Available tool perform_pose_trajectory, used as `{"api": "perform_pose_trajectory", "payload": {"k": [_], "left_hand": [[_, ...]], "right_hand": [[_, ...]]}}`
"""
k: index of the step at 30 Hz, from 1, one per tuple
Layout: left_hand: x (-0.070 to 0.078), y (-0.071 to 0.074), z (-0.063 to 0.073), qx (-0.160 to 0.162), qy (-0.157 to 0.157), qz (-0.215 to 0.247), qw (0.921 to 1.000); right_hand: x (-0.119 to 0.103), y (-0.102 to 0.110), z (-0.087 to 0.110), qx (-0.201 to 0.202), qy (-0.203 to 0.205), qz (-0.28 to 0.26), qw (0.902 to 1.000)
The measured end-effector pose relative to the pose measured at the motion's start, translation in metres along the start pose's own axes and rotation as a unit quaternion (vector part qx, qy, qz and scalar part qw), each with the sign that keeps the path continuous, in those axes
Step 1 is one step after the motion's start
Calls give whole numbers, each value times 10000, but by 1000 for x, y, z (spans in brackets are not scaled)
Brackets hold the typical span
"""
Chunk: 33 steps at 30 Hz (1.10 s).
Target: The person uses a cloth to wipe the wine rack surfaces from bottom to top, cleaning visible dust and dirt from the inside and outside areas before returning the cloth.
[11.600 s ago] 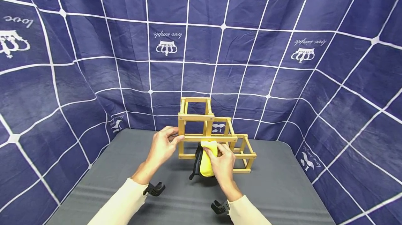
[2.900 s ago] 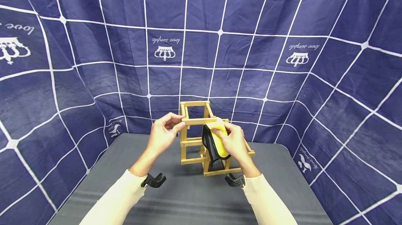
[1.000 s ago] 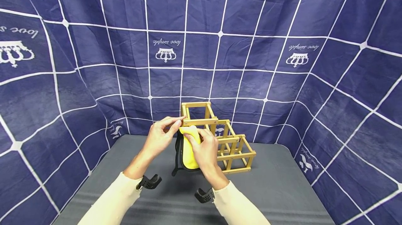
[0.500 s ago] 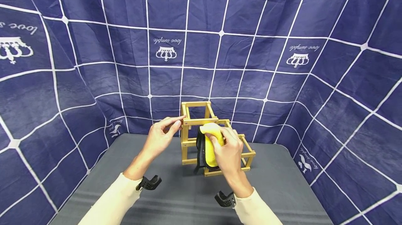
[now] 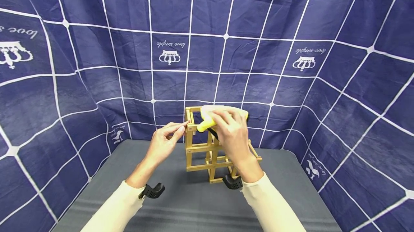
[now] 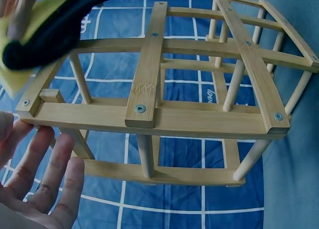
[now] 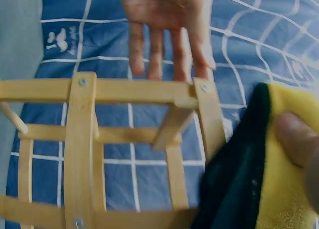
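A stepped wooden rack (image 5: 203,148) of light slats and round dowels stands on the grey surface. My right hand (image 5: 233,135) holds a folded cloth (image 5: 223,111), yellow plush on one face and dark on the other, over the rack's upper tier. In the right wrist view my thumb presses on the yellow side of the cloth (image 7: 286,189). My left hand (image 5: 163,144) is at the rack's upper left corner, fingertips against the end of the top bar. The left wrist view shows its fingers (image 6: 37,164) nearly straight beside the rack (image 6: 144,84), the thumb partly cut off.
A grey padded surface (image 5: 181,203) lies under the rack. Blue cloth hangings (image 5: 207,55) with white grid lines surround it at the back and sides. A black camera mount (image 5: 153,190) is on each wrist.
The cloth, hanging in front of the rack half a second ago, is now raised over its top and turned flatter with my right hand. My left hand stays at the upper corner.
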State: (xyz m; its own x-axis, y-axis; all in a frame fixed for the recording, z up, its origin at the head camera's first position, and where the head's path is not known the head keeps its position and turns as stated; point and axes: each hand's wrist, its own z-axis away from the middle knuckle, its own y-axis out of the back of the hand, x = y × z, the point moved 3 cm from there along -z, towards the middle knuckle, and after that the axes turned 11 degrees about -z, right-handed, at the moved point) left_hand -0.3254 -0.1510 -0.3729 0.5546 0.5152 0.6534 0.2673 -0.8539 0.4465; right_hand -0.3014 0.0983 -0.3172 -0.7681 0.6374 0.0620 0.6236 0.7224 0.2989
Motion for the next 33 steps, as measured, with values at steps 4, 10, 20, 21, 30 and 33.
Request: {"api": "perform_pose_trajectory", "payload": {"k": [4, 10, 20, 21, 30, 33], "left_hand": [[0, 0, 0, 86, -55, 13, 9999], [2, -1, -3, 286, -169, -139, 9994], [9, -6, -5, 736, -320, -383, 9960], [10, -6, -4, 766, -337, -438, 9955], [14, -6, -5, 1007, -408, -679, 9918], [13, -6, -5, 1009, -400, -668, 9918]], "right_hand": [[-7, -26, -4, -1171, 190, -70, 9929], [-10, -39, -2, -1734, 26, 17, 9848], [-6, -35, -3, -2036, 82, 223, 9788], [-5, -33, -3, -2066, 65, 214, 9782], [23, -8, 10, -1781, -144, -166, 9838], [30, -2, 18, -1455, -91, -425, 9884]]}}
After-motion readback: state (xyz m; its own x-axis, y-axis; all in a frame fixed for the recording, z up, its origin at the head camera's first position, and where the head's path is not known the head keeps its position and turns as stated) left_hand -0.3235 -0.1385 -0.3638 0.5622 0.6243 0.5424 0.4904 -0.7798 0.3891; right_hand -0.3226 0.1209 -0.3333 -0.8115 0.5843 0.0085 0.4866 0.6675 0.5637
